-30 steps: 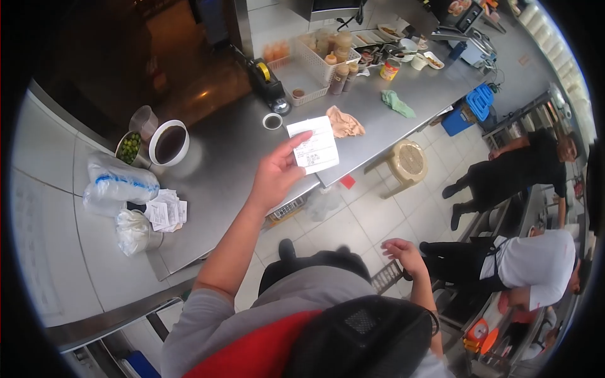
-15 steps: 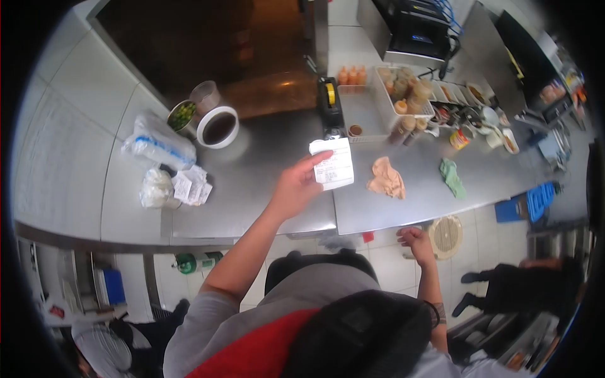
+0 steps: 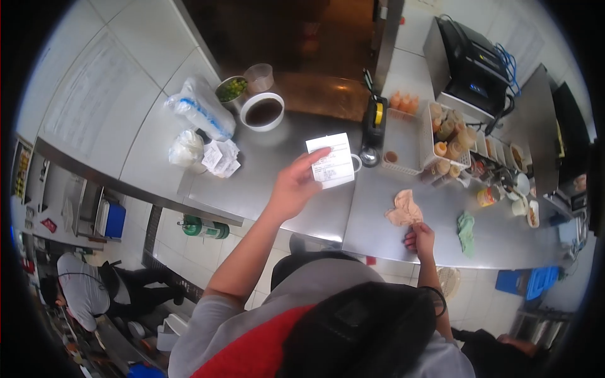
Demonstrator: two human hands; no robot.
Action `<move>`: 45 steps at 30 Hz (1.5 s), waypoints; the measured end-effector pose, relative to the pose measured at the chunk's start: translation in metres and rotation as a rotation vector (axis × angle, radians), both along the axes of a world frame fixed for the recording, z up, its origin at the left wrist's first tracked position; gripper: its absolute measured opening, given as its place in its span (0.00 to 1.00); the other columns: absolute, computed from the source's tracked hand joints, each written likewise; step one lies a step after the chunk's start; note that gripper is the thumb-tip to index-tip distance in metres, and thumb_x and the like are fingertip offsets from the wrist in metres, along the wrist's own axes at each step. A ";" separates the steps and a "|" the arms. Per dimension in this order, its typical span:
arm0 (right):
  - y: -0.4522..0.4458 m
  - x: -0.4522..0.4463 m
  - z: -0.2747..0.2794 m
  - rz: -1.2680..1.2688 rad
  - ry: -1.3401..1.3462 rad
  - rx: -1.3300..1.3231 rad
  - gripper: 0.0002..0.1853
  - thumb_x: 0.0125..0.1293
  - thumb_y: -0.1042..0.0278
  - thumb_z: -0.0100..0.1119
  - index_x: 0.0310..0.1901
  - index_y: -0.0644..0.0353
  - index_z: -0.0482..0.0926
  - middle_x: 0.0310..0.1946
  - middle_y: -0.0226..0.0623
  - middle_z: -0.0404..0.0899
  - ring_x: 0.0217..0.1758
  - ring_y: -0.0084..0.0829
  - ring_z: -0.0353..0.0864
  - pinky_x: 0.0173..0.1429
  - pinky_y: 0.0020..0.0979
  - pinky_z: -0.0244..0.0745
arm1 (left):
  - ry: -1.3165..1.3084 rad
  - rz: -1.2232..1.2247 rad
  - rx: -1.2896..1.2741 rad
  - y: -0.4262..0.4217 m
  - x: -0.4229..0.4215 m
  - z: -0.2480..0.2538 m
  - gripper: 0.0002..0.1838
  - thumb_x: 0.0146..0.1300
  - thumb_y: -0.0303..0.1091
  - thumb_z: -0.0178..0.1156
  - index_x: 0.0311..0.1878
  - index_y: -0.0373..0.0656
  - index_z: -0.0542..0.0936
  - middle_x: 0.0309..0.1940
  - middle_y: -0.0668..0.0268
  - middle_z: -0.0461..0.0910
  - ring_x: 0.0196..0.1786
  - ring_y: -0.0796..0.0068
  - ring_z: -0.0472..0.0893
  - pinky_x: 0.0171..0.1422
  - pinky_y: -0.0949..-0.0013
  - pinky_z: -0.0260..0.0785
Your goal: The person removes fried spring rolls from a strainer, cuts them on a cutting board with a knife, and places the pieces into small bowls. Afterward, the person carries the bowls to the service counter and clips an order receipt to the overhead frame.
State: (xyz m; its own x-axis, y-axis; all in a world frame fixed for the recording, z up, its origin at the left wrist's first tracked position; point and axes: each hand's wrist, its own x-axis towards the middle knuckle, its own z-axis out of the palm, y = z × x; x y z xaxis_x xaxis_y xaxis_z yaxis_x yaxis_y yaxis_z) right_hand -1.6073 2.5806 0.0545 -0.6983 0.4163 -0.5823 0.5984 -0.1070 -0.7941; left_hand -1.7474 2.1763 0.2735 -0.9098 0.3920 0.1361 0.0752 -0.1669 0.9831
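My left hand [image 3: 295, 184] pinches a white printed receipt [image 3: 334, 165] between thumb and fingers, held up above the steel counter [image 3: 296, 220]. Behind the receipt, part of a round white rim shows. At the counter's front edge, my right hand [image 3: 421, 240] has its fingers curled closed at the lower corner of a crumpled peach cloth [image 3: 404, 208], which it appears to grip. A green cloth [image 3: 466, 233] lies to the right of that hand.
Back left stand a bowl of dark liquid [image 3: 263, 113], a pot of chopped greens [image 3: 232, 89], plastic bags [image 3: 200, 108] and crumpled receipts [image 3: 220, 157]. A tape dispenser [image 3: 375, 123], a basket of sauce bottles [image 3: 449, 135] and a printer [image 3: 469, 69] are at right. Another person [image 3: 85, 283] stands lower left.
My right hand has come up from below the counter edge to the peach cloth. The left hand still holds the receipt. The view has turned, shifting the counter things rightward.
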 end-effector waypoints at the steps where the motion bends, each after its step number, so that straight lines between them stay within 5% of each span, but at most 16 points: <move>1: 0.000 0.002 0.002 0.002 0.018 -0.011 0.10 0.76 0.60 0.58 0.44 0.58 0.80 0.23 0.34 0.82 0.18 0.27 0.81 0.19 0.28 0.74 | 0.012 0.009 0.027 -0.004 0.000 0.002 0.39 0.57 0.08 0.52 0.75 0.40 0.73 0.69 0.62 0.73 0.63 0.69 0.81 0.66 0.69 0.74; 8: -0.001 0.000 0.000 0.023 0.020 0.021 0.10 0.76 0.60 0.58 0.42 0.58 0.79 0.23 0.35 0.82 0.18 0.27 0.81 0.18 0.27 0.74 | -0.096 0.188 0.043 -0.045 -0.013 -0.037 0.30 0.64 0.16 0.60 0.70 0.45 0.78 0.63 0.67 0.79 0.56 0.76 0.80 0.60 0.73 0.73; 13: -0.008 0.001 -0.004 -0.036 0.018 0.066 0.09 0.75 0.63 0.56 0.43 0.59 0.79 0.23 0.35 0.81 0.18 0.27 0.81 0.18 0.27 0.74 | -0.089 0.653 -0.210 -0.102 -0.035 -0.087 0.21 0.64 0.25 0.69 0.61 0.42 0.84 0.52 0.66 0.84 0.52 0.77 0.80 0.58 0.74 0.72; 17: -0.011 0.007 -0.017 -0.133 0.071 0.101 0.10 0.75 0.63 0.56 0.47 0.61 0.80 0.24 0.35 0.81 0.18 0.27 0.81 0.19 0.26 0.74 | -0.056 0.851 -0.123 -0.162 -0.058 -0.093 0.20 0.62 0.22 0.71 0.58 0.40 0.85 0.52 0.66 0.84 0.51 0.80 0.80 0.59 0.74 0.72; 19: -0.015 0.010 -0.026 -0.147 0.086 0.119 0.12 0.76 0.61 0.57 0.47 0.62 0.80 0.24 0.35 0.81 0.18 0.26 0.80 0.20 0.26 0.74 | -0.138 1.016 -0.368 -0.192 -0.073 -0.090 0.22 0.60 0.27 0.74 0.58 0.37 0.83 0.51 0.61 0.84 0.52 0.74 0.80 0.58 0.70 0.73; 24: -0.026 0.009 -0.020 -0.238 0.116 0.142 0.17 0.79 0.55 0.56 0.42 0.64 0.80 0.22 0.33 0.78 0.18 0.26 0.78 0.20 0.27 0.74 | 0.089 1.034 -0.297 -0.241 -0.110 -0.115 0.22 0.59 0.25 0.72 0.58 0.34 0.83 0.54 0.57 0.84 0.58 0.66 0.80 0.67 0.65 0.69; 26: -0.032 0.009 -0.019 -0.268 0.111 0.218 0.15 0.79 0.57 0.57 0.41 0.63 0.81 0.20 0.34 0.79 0.17 0.26 0.78 0.21 0.27 0.75 | 0.142 1.006 -0.428 -0.243 -0.119 -0.116 0.21 0.58 0.23 0.71 0.57 0.35 0.84 0.52 0.58 0.85 0.56 0.66 0.81 0.66 0.64 0.69; 33: -0.048 0.012 -0.034 -0.323 0.138 0.467 0.11 0.73 0.63 0.60 0.37 0.61 0.86 0.23 0.34 0.84 0.20 0.27 0.82 0.29 0.33 0.78 | 0.199 0.656 -0.301 -0.179 -0.161 -0.139 0.14 0.63 0.19 0.65 0.51 0.40 0.85 0.49 0.61 0.86 0.53 0.67 0.82 0.63 0.65 0.71; 36: -0.046 0.015 -0.047 -0.238 0.124 0.790 0.11 0.72 0.63 0.60 0.36 0.60 0.87 0.23 0.34 0.84 0.22 0.28 0.84 0.32 0.33 0.78 | 0.310 0.489 -0.256 -0.123 -0.151 -0.077 0.18 0.65 0.16 0.62 0.58 0.39 0.79 0.52 0.62 0.82 0.57 0.68 0.80 0.66 0.67 0.71; 39: -0.044 0.014 -0.050 -0.282 0.130 0.662 0.12 0.72 0.65 0.59 0.34 0.62 0.86 0.23 0.34 0.84 0.24 0.26 0.83 0.32 0.32 0.77 | 0.381 0.349 -0.028 -0.079 -0.160 -0.050 0.25 0.63 0.14 0.64 0.63 0.36 0.72 0.51 0.65 0.79 0.57 0.72 0.80 0.68 0.69 0.70; 40: -0.042 0.015 -0.044 -0.275 0.135 0.663 0.12 0.72 0.65 0.59 0.34 0.62 0.86 0.23 0.34 0.84 0.24 0.26 0.83 0.32 0.32 0.77 | 0.292 0.301 0.075 -0.065 -0.156 -0.033 0.18 0.63 0.17 0.66 0.56 0.36 0.78 0.49 0.64 0.80 0.53 0.72 0.81 0.63 0.69 0.73; 42: -0.037 0.014 -0.009 -0.238 0.237 0.192 0.12 0.72 0.68 0.59 0.34 0.65 0.86 0.23 0.33 0.83 0.26 0.25 0.81 0.33 0.30 0.75 | 0.678 0.311 -0.273 -0.054 -0.153 0.005 0.09 0.65 0.21 0.67 0.48 0.36 0.83 0.47 0.63 0.81 0.50 0.71 0.83 0.56 0.71 0.74; 45: -0.029 -0.011 0.057 -0.251 0.427 0.284 0.11 0.72 0.69 0.60 0.34 0.67 0.85 0.23 0.33 0.82 0.26 0.24 0.79 0.32 0.28 0.74 | 0.671 0.347 -0.173 -0.017 -0.133 0.064 0.03 0.66 0.24 0.67 0.42 0.36 0.86 0.44 0.61 0.81 0.47 0.71 0.82 0.51 0.72 0.74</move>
